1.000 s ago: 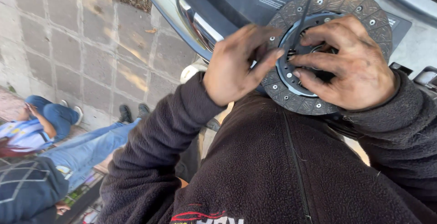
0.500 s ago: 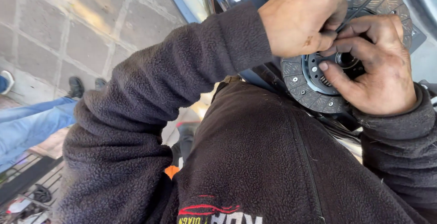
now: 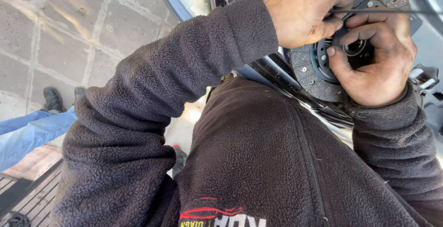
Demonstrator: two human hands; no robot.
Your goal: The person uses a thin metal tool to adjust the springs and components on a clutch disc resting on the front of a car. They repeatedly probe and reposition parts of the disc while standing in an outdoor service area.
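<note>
Clutch disc [image 3: 308,72], round, dark, with a riveted friction ring and a metal hub plate, sits at chest height just beyond the black fleece jacket [image 3: 258,162], upper right of the head view. It looks propped against a glossy dark panel [image 3: 277,77] behind and below it, so both hands can work the centre rather than carry the weight.

Right hand [image 3: 376,61]: fingers curled about halfway, thumb along the hub plate, fingertips hooked at the rim of the splined centre hole [image 3: 355,48]. Judged a steadying grip on the hub, keeping the disc from turning or sliding.

Left hand [image 3: 307,10]: closed into a loose fist, crossing over from the left above the disc, fingers tight against the hub next to the right fingertips. What it pinches is hidden under the knuckles; cannot tell whether it holds a small part. 2 thin dark wires or rods [image 3: 378,5] run across the top of the disc past both hands.

Edges and room: lower rim of the disc is free and visible; upper rim is cut by the frame edge. Both forearms crowd the disc, so little slack near it. Further out, to the left, stone paving [image 3: 60,38] is open, with another person's blue trouser leg [image 3: 32,134] and black shoe [image 3: 51,100] well apart from the work.
</note>
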